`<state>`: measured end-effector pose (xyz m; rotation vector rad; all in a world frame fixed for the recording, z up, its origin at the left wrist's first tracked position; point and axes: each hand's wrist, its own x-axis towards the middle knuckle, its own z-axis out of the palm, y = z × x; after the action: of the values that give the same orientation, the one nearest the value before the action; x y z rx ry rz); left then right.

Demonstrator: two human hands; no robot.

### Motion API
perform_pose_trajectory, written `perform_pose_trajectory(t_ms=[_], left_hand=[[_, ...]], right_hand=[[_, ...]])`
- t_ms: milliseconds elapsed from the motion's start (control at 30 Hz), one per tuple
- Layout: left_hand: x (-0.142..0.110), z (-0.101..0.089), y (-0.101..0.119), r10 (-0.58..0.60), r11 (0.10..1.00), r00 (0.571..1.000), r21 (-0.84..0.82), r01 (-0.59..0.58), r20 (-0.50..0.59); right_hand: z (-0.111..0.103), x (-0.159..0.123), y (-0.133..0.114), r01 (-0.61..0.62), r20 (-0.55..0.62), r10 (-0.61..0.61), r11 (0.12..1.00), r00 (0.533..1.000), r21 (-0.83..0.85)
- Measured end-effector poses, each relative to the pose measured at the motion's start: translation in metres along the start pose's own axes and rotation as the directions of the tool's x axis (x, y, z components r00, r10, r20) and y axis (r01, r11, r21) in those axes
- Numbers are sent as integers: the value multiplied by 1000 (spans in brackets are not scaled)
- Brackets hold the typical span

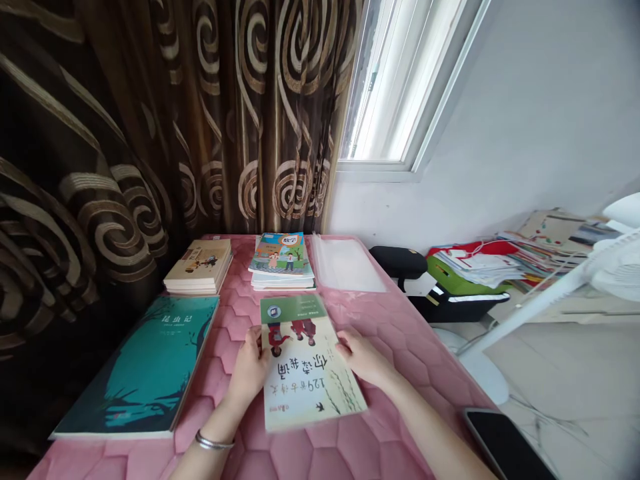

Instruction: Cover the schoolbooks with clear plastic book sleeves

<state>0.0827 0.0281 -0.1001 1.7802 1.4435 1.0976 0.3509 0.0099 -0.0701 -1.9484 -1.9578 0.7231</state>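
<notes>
Between my hands is a poetry book [305,367] with a green and cream cover, its printing upside down to me. My left hand [251,363] grips its left edge, the fingers partly hidden under it. On the opposite edge, my right hand [364,357] is closed with the thumb on top. To the left lies a large teal book [150,360]. Beyond the held book sits a stack of textbooks [281,260] with a colourful illustrated cover on top. A pile of tan books [200,265] is at the far left.
Clear plastic sheets [347,263] lie at the far right of the pink quilted tabletop [305,457]. A dark phone [505,443] rests near the right edge. Past the table stand a white fan [530,313], a green and black bin [457,293] and piled papers [555,243].
</notes>
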Motion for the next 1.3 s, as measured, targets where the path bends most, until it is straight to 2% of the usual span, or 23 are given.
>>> perform_pose_trajectory(t_ms=[133, 367, 467, 567, 733, 833, 933, 1000, 1133, 1300], left_hand=[[15, 1, -6, -77, 959, 997, -272, 81, 26], [18, 0, -6, 4, 939, 998, -345, 18, 65], [17, 1, -5, 28, 947, 995, -321, 3, 92], [13, -2, -3, -12, 961, 989, -271, 53, 148], [1, -13, 4, -57, 998, 990, -19, 59, 129], [-3, -19, 7, -67, 998, 984, 14, 65, 167], [-6, -24, 10, -56, 998, 964, 28, 50, 261], [-6, -29, 13, -38, 998, 944, 55, 21, 327], [-8, -40, 22, -21, 993, 902, 113, -31, 431], [-10, -45, 31, -61, 976, 884, 212, -44, 463]], right_hand=[[2, 4, 4, -35, -22, 37, 992, 999, 120], [6, 12, -1, 58, -130, -45, 993, 991, 98], [6, 12, -3, 48, -141, -40, 997, 989, 56], [6, 10, -5, 19, -154, -23, 1000, 988, -24], [5, 1, -8, -104, -199, 62, 972, 978, -208], [4, -9, -11, -1, -196, -51, 967, 979, -256], [5, -20, -16, 165, -80, -189, 956, 979, -241], [5, -25, -18, 217, 1, -223, 950, 975, -224], [3, -28, -16, 213, 73, -201, 952, 977, -219], [4, -29, -14, 193, 77, -180, 954, 981, -228]])
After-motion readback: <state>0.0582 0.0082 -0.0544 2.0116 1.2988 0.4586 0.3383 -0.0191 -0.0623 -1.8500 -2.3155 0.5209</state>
